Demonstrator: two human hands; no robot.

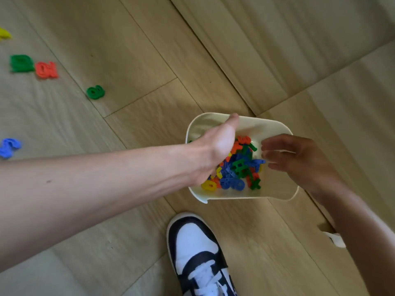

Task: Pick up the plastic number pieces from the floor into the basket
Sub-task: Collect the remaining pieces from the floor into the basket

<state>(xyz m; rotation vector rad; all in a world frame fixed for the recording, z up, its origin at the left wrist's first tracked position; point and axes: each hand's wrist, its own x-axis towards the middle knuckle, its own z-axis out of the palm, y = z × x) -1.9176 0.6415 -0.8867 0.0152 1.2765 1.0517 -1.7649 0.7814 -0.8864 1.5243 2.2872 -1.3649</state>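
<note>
Basket [267, 124] gripped at its left rim by left hand [215, 146]; right hand [299, 159] loosely open over the pile [235, 167], nothing visibly held. Remaining number pieces [95, 92] lie far left on floor [149, 60]: bring basket close, pinch each by its edges.

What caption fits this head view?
Left hand and right hand meet at the cream basket of coloured pieces; five loose pieces lie on the floor.
</note>
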